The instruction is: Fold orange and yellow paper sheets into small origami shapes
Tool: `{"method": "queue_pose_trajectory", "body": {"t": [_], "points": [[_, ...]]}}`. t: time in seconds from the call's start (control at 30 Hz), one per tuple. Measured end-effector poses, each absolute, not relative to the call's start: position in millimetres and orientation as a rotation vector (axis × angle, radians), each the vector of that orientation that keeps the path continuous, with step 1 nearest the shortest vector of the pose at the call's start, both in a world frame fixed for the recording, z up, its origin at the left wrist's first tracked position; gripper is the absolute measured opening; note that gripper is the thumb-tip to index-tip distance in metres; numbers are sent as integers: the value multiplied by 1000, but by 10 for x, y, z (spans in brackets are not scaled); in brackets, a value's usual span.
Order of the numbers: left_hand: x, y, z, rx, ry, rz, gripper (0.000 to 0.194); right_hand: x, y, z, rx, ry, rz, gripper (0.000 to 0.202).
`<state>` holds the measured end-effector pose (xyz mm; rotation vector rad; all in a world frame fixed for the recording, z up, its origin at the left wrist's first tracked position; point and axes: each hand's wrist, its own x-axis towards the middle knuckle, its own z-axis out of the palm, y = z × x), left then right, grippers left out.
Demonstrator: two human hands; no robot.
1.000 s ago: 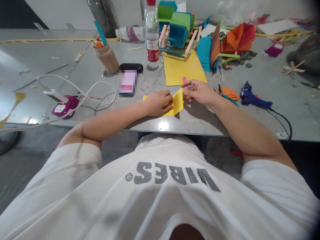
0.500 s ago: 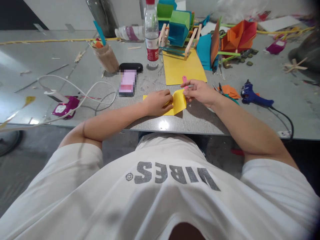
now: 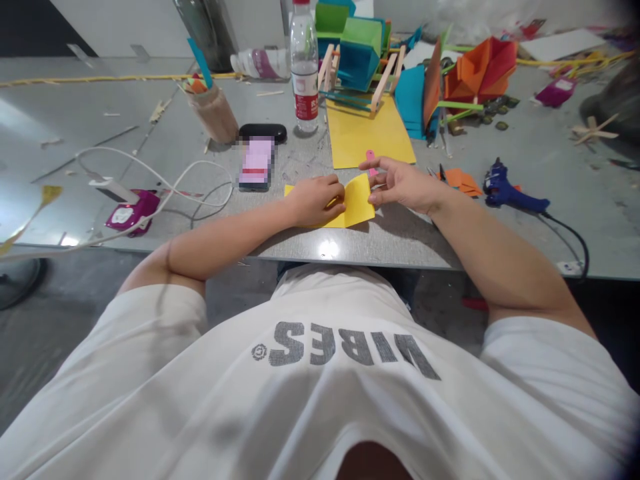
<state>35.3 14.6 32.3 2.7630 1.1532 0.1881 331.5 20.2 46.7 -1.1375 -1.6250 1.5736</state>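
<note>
My left hand lies on a strip of yellow paper near the table's front edge, its fingers curled and pressing the paper down. To the right of those fingers the paper bends up along a crease. The raised flap's right edge is between the thumb and fingers of my right hand, whose index finger is stretched out above. Just behind these fingertips a pink craft stick lies partly hidden. Beyond it is a larger yellow sheet, flat on the table.
A blue glue gun and orange paper scraps lie to the right. Behind are a water bottle, a blue-green paper model and an orange paper piece. To the left are a phone, a stick cup and a white cable.
The yellow flap leans a little further to the right and looks wider. My right thumb has shifted slightly along its edge, while my left hand stays nearly in place.
</note>
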Motion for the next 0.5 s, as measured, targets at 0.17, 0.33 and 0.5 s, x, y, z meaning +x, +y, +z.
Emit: {"method": "queue_pose_trajectory", "body": {"t": [0.17, 0.33, 0.5], "points": [[340, 170, 340, 2695, 1209, 200, 35, 3285, 193, 476, -1114, -1651, 1538, 92], [339, 225, 298, 2518, 1215, 302, 56, 3239, 186, 424, -1148, -1658, 1502, 91], [335, 333, 225, 2357, 1167, 345, 67, 3229, 178, 396, -1193, -1719, 1440, 91]]}}
